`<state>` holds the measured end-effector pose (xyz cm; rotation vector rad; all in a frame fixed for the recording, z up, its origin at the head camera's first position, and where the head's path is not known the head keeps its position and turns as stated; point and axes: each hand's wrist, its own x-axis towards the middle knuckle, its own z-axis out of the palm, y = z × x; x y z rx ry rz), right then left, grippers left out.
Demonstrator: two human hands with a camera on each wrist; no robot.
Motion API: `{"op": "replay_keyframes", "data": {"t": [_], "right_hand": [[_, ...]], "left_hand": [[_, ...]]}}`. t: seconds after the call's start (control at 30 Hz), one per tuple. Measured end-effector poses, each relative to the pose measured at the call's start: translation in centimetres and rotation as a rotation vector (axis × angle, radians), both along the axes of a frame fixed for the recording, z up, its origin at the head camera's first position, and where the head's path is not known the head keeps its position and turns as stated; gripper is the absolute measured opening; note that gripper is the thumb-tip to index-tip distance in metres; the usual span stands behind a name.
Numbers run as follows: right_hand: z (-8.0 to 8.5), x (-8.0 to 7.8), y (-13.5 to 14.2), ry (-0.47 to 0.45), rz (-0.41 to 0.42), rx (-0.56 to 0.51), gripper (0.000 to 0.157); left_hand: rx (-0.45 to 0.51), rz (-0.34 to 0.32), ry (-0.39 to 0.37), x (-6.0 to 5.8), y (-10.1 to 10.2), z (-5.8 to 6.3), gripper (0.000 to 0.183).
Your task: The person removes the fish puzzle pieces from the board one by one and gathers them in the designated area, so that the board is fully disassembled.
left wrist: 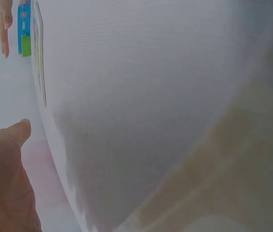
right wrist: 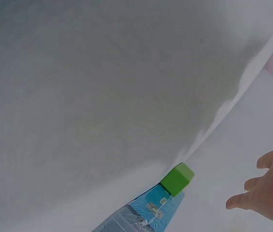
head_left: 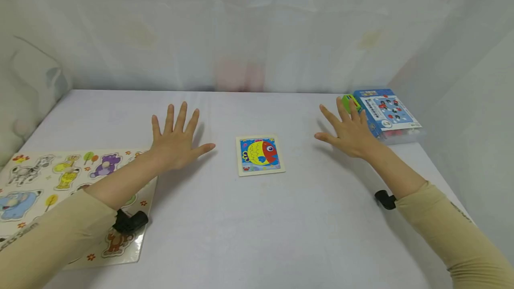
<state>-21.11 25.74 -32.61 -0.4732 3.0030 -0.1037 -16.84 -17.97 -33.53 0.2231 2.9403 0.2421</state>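
Note:
In the head view a small square fish puzzle, yellow and red on blue, lies flat in the middle of the white table. To its left my left hand hovers above the table, fingers spread, holding nothing. On the other side my right hand is held up the same way, also bare, its fingers near a green block-like item and a blue box. The left wrist view shows part of the left hand and the puzzle edge-on. Spread fingers of the right hand appear in the right wrist view.
A large animal puzzle board with zebra, elephant and other pieces lies at the left, partly under the left forearm. The blue box with a clear lower part stands at the back right edge. White cloth hangs behind the table.

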Motion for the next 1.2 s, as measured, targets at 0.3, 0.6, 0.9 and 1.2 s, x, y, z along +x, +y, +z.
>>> {"op": "replay_keyframes", "data": {"t": [0.3, 0.6, 0.9, 1.2], "right_hand": [[0.1, -0.1, 0.0, 0.017, 0.013, 0.022, 0.084], [0.3, -0.3, -0.7, 0.073, 0.046, 0.009, 0.082], [1.7, -0.8, -5.0, 0.081, 0.086, -0.226, 0.072], [2.6, -1.0, -10.3, 0.0, 0.205, -0.435, 0.044]], "left_hand": [[0.011, -0.002, 0.012, 0.0, -0.3, 0.0, 0.101], [0.046, -0.086, 0.075, -0.7, 0.7, 0.6, 0.102], [0.27, -0.181, 0.058, -2.0, 3.4, 1.0, 0.098], [0.478, -0.194, -0.137, -2.6, 5.0, -0.1, 0.086]]}}
